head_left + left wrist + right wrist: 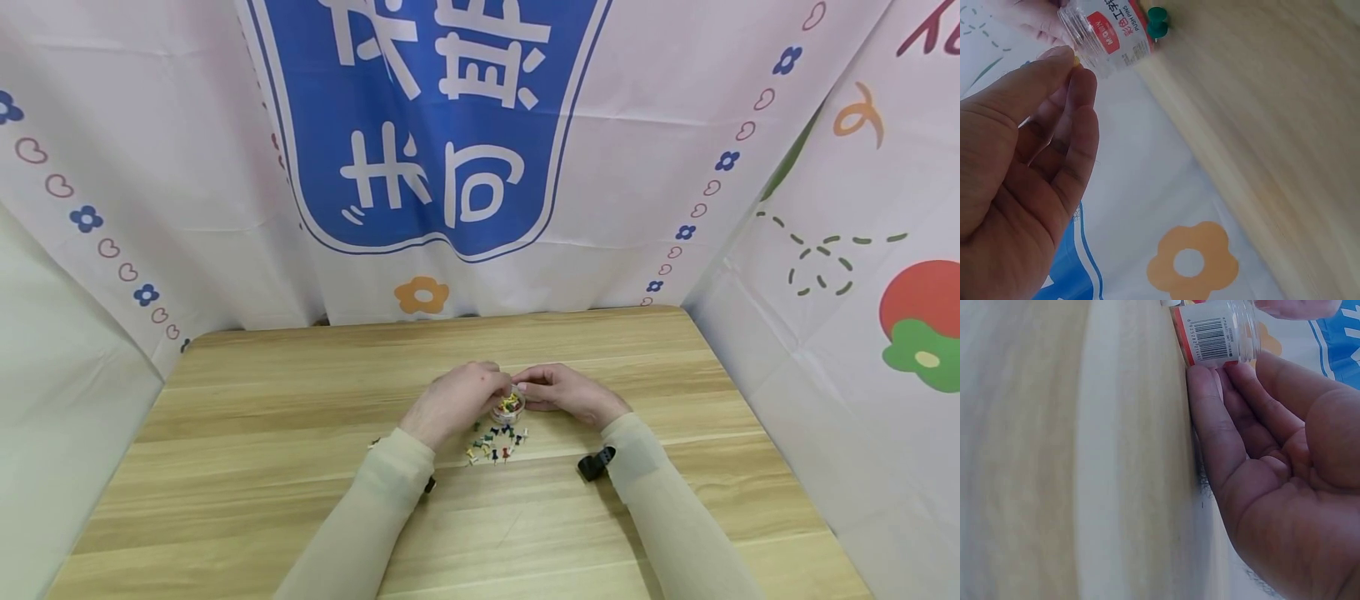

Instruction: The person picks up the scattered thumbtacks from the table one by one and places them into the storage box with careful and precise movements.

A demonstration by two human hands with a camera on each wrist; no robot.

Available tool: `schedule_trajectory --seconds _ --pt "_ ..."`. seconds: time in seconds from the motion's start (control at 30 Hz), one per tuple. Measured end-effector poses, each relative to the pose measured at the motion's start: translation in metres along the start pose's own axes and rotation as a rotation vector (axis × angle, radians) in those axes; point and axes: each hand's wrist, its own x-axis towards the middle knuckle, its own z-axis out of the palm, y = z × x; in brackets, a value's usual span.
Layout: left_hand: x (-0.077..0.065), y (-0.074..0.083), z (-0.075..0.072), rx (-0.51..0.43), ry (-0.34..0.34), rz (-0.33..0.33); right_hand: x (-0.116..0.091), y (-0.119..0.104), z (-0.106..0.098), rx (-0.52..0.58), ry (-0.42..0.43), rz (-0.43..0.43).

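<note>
A small clear plastic jar (pixel 508 410) of coloured push pins stands upright on the table, its mouth uncovered. My right hand (pixel 566 390) holds it from the right; in the right wrist view, fingers and thumb lie around the jar's barcode side (pixel 1210 337). My left hand (pixel 463 398) is over the jar's mouth from the left. In the left wrist view, its thumb and forefinger pinch a yellow push pin (pixel 1076 60), mostly hidden by the fingertips, close beside the jar's rim. A green push pin (pixel 1157 22) is near the jar's base.
Several loose push pins (pixel 495 455) in blue, red, white, yellow and green lie on the wooden table (pixel 525 533) just in front of the jar. A printed cloth (pixel 600 267) hangs behind the table's far edge. Black wrist-camera parts (pixel 596 463) show by the right sleeve.
</note>
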Motion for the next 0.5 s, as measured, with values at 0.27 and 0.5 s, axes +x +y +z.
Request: schedule_trajectory --seconds 0.27,0.5 --pt "-0.006 -0.003 -0.004 -0.006 0.009 -0.007 0.000 0.001 -0.001 0.005 0.006 0.003" --pt "-0.019 -0.008 -0.007 0.019 0.016 -0.003 0.000 0.000 0.000 0.005 0.011 0.006"
